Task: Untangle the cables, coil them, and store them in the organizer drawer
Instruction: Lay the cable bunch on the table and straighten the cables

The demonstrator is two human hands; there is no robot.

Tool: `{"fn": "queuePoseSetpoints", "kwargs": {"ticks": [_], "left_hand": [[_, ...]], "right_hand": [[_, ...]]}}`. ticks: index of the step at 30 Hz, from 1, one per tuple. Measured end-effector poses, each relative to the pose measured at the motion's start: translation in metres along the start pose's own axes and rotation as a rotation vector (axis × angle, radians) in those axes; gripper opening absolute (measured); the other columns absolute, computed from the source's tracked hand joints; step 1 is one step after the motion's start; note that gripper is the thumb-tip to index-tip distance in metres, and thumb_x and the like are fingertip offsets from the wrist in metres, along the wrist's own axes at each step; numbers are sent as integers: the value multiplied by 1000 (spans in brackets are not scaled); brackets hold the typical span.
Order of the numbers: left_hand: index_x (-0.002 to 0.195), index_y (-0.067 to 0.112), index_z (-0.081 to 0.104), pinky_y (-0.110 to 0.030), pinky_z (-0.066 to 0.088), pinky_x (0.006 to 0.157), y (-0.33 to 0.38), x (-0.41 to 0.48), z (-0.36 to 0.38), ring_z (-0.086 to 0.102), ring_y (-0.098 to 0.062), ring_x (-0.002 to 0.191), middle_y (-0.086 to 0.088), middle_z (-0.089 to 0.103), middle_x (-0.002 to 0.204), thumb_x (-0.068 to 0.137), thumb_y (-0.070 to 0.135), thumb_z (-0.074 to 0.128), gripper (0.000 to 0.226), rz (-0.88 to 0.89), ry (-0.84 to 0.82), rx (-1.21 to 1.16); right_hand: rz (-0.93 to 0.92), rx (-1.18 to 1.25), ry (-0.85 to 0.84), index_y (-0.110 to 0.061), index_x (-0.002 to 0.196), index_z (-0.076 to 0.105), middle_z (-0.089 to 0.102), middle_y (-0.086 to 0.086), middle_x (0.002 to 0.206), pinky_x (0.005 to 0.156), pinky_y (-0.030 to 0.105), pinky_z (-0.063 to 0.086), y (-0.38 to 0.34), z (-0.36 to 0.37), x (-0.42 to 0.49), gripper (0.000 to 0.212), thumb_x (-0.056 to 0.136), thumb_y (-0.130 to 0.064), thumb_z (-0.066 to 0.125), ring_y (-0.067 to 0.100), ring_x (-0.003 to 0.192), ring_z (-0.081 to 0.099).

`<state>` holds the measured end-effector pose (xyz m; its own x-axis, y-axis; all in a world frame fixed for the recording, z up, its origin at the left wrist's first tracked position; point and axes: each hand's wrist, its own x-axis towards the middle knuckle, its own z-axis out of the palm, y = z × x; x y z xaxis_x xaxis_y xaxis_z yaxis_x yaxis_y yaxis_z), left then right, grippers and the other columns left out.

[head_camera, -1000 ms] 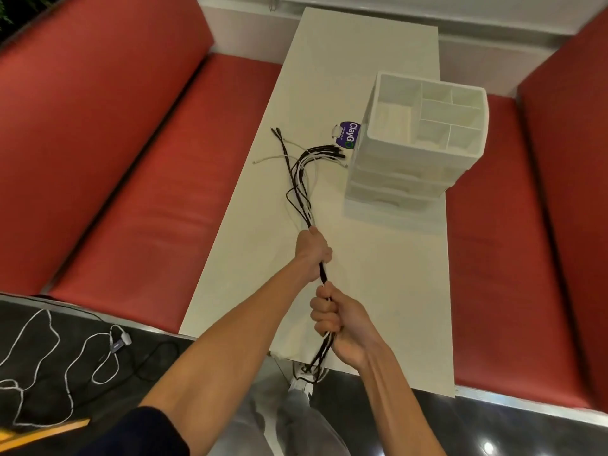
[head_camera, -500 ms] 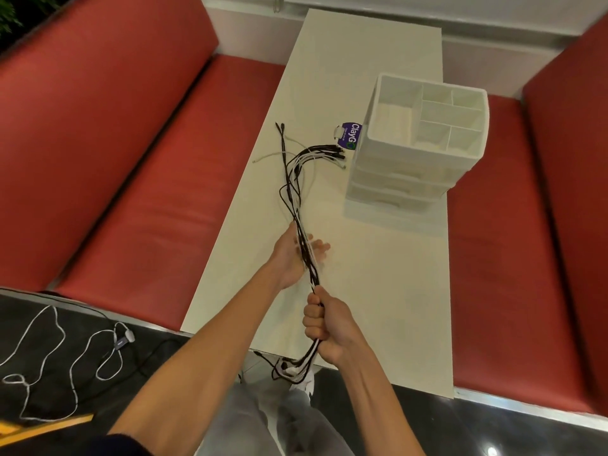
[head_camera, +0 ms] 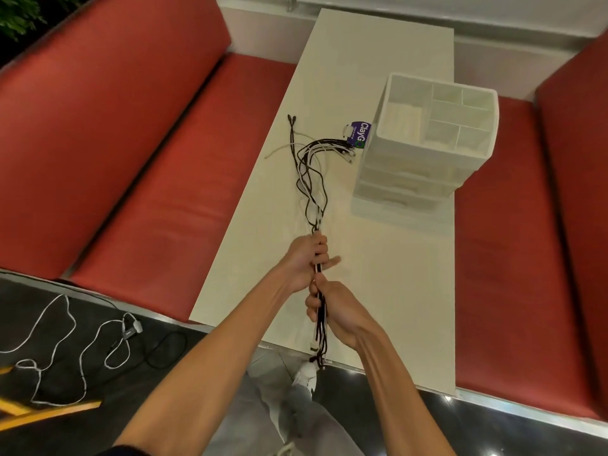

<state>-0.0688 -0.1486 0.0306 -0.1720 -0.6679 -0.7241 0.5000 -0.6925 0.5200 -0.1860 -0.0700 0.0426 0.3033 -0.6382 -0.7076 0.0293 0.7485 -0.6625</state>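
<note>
Presently, the left hand (head_camera: 306,258) and right hand (head_camera: 332,312) both clench the cables (head_camera: 317,227) as one bundle, left farther out. Loose ends fan across the desk (head_camera: 388,274), reaching just beside the organizer (head_camera: 427,153).

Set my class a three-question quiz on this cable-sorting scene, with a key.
1. The left hand and right hand both hold the cables. Which is nearer the organizer? A. left B. right C. level
2. True or false: the cables are already coiled.
3. Fill in: the cables' far ends lie on the ____.
Key: 1 A; 2 false; 3 table.
</note>
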Motion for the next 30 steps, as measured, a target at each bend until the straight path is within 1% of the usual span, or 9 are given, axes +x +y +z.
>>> {"fn": "queuePoseSetpoints", "kwargs": {"ticks": [2,4,7,11,13,17,21,26,30], "left_hand": [[77,19,44,-19,27,42,7,2,1,19,-7,46,8,30,59,115,16,35,39,-9,31,-52],[76,21,41,-21,16,38,8,2,3,18,-6,44,9,28,57,114,15,31,40,26,72,-2],[78,22,40,-22,17,40,4,3,9,20,-7,46,10,31,56,115,22,32,38,138,134,168],[83,20,42,-34,36,55,-8,1,9,39,-16,60,4,46,69,113,46,29,42,482,262,752],[83,20,43,-38,42,62,-11,3,6,45,-18,66,2,51,74,113,50,27,46,569,261,908],[86,21,45,-29,31,49,8,12,12,34,-11,53,4,41,67,114,46,31,40,405,206,524],[85,19,46,-23,23,43,25,17,18,26,-9,48,5,36,64,116,34,32,38,291,206,286],[85,20,43,-22,22,41,22,13,32,24,-8,47,6,34,63,116,37,32,37,381,214,243],[83,22,40,-23,21,42,18,5,39,22,-7,48,8,31,63,116,40,31,39,483,162,267]], "right_hand": [[-21,-54,-45,-19,86,46,41,-3,68,73,32,43,9,-2,-6,47,116,-52,34,16,59,40],[-16,12,-74,-21,84,45,34,-5,69,65,28,42,16,1,-11,45,116,-53,38,14,58,30],[17,42,-8,-25,81,45,31,-9,67,49,21,24,17,11,-11,43,116,-50,40,9,56,21],[104,-81,114,-20,85,47,36,-7,61,46,22,19,7,16,5,35,117,-30,36,8,49,25],[129,-96,141,-16,86,47,35,-5,62,45,23,18,3,19,12,31,113,-19,32,9,48,24],[5,-159,153,-19,86,46,35,-9,59,51,27,29,7,29,5,44,117,-46,30,9,48,28],[-77,-204,86,-19,85,42,33,-7,63,63,30,50,16,26,-11,46,117,-49,29,9,49,32],[49,15,118,-23,82,42,30,-7,64,45,22,21,9,22,-6,42,117,-45,38,10,53,19],[163,231,97,-19,84,48,33,-7,64,40,20,17,-2,24,2,40,117,-42,43,6,50,19]]}}
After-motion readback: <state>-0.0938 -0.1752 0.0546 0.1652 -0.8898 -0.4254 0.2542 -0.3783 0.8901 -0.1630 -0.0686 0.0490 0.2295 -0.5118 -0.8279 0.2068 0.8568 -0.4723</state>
